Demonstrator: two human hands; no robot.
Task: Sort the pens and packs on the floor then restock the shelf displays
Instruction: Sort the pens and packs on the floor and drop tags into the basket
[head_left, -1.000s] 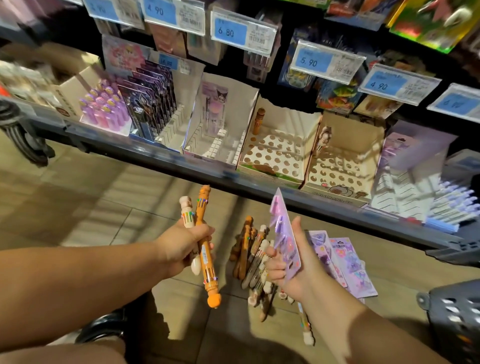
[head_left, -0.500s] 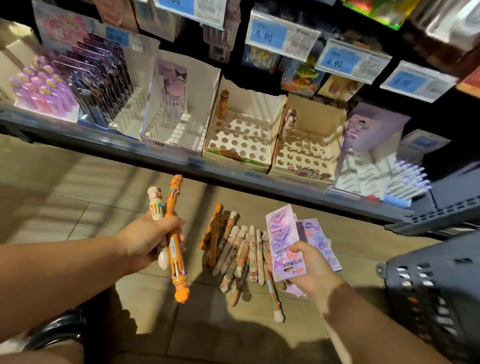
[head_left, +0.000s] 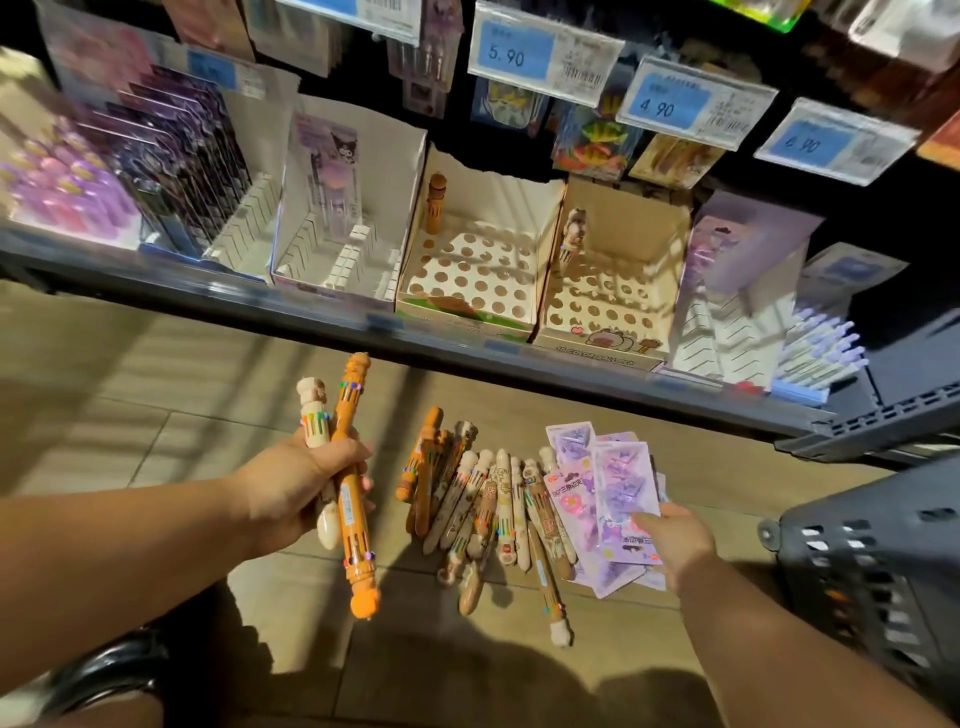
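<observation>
Now, both hands full.
Your left hand grasps two multicolour pens; your right hand pinches a purple pack.

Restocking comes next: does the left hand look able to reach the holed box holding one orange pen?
Probably yes: nothing stands between the left hand, gripping two pens, and that open-topped holed box.

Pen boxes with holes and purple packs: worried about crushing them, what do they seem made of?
Pen boxes: matte printed cardboard, likely; the back edge looks torn. Purple packs: probably glossy clear plastic over printed card; they show shiny highlights.
</observation>
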